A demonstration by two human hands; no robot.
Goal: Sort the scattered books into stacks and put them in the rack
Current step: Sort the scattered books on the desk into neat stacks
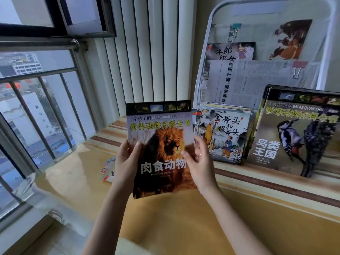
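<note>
A lion book (160, 150) was gripped by the left hand (127, 159) and right hand (200, 162); two stacks (222, 135) were propped at the rack (207, 52), while booklets (108, 168) remained unsorted.

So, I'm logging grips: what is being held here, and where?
The lion book, held upright by both side edges: left hand on its left edge, right hand on its right.

lion book (161, 150): orange lion, yellow title, black top | bird book (287, 137): black-white-red bird | counter (184, 218): yellow, brown stripes | rack (206, 57): white
</note>
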